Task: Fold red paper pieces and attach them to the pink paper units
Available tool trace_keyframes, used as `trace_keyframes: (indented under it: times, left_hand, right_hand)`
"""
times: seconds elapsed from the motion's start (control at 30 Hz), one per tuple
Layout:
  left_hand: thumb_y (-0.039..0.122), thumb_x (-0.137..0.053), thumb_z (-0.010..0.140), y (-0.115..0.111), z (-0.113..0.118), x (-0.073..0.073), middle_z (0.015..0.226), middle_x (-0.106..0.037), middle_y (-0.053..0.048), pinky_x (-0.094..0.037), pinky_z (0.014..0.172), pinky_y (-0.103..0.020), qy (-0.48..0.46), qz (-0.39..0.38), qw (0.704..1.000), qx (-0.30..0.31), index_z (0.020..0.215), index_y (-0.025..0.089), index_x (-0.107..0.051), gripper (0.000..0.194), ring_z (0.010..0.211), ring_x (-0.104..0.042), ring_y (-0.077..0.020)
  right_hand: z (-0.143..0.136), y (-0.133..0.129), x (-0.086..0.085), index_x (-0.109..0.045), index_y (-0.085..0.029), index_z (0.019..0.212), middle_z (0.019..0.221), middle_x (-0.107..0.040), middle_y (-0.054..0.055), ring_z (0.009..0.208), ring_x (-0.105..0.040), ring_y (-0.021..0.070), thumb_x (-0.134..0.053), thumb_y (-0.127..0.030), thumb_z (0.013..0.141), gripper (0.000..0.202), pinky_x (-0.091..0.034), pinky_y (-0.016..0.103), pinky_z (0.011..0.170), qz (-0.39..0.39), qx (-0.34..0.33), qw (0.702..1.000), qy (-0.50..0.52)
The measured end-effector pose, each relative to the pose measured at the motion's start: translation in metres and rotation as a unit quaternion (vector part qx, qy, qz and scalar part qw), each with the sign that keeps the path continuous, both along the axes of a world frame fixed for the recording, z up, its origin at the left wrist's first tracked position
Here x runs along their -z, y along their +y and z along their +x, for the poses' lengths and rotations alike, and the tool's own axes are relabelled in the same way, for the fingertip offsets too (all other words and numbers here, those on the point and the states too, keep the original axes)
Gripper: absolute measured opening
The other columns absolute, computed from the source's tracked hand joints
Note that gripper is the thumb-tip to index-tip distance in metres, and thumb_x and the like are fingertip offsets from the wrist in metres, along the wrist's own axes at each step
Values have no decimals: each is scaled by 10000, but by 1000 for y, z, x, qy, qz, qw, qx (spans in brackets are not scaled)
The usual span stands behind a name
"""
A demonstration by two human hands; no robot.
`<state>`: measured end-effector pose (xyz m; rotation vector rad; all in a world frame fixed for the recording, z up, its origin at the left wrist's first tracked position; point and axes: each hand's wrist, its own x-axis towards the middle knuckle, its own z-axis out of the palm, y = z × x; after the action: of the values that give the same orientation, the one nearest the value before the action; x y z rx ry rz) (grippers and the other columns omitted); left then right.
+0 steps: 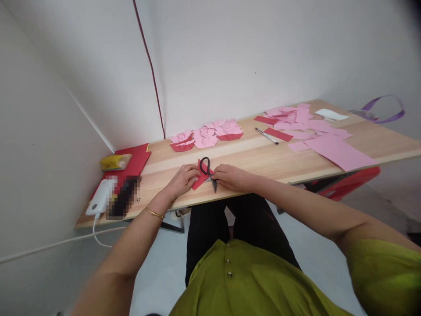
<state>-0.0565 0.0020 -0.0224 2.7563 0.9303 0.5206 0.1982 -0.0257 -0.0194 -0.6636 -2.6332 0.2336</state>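
Note:
A small red piece of paper (196,183) lies near the table's front edge, partly covered. My left hand (184,180) is closed at its left side, fingertips on the paper. Across the paper are black-handled scissors (214,186), their loops towards the wall and a blade pointing back at me. My right hand (232,176) comes in from the right with its fingers pinched together at the scissors' middle, beside the paper's right side. How those fingertips grip is partly hidden.
Pink and red paper flowers (205,137) stand by the wall. Pink paper pieces (338,151), red strips (279,134) and a pen (267,136) lie to the right. At left are red sheets (136,162), a yellow packet (113,162) and a white device (100,199) with a cable.

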Motion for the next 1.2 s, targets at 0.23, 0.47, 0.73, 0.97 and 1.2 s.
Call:
trace_keyframes:
  times: [0.23,0.47,0.73,0.97,1.2]
  left_hand:
    - [208,-432,863,-2,0,-1,1138,-527,-93,-374,947,-393,-2,-2,1000,-10,1012,189,-557,195,1069,-465,-212]
    - [225,-478,838,-5,0,0,1082,-471,-94,-384,921,-381,-23,-1,999,-44,910,185,-506,87,1026,-439,-211]
    - [235,-498,830,-6,0,0,1026,-470,-86,-390,884,-380,-22,-2,998,-56,796,189,-466,65,977,-435,-212]
    - [226,-490,831,-8,1,-1,1027,-468,-86,-390,884,-388,-24,-11,997,-68,794,188,-477,55,982,-435,-216]
    - [240,-475,847,-8,1,0,1024,-469,-84,-390,882,-377,-24,-4,998,-66,792,185,-478,77,976,-433,-206]
  right_hand:
    - [-6,0,5,-607,-107,962,915,-588,143,888,-498,227,-416,-152,867,218,-424,371,808,12,-1,1000,-5]
    - [-10,-5,6,-611,-97,956,895,-597,135,863,-507,221,-436,-165,871,206,-427,359,798,36,-1,999,-6]
    - [-22,-6,4,-624,-102,915,876,-603,136,853,-507,222,-409,-160,884,225,-425,358,764,66,-5,997,-33]
    - [-24,-11,1,-619,-104,888,865,-597,128,846,-500,214,-406,-166,893,222,-422,352,764,58,-3,997,-47]
    - [-27,-15,2,-612,-114,900,864,-576,117,832,-501,202,-413,-185,901,211,-430,345,771,37,6,999,-39]
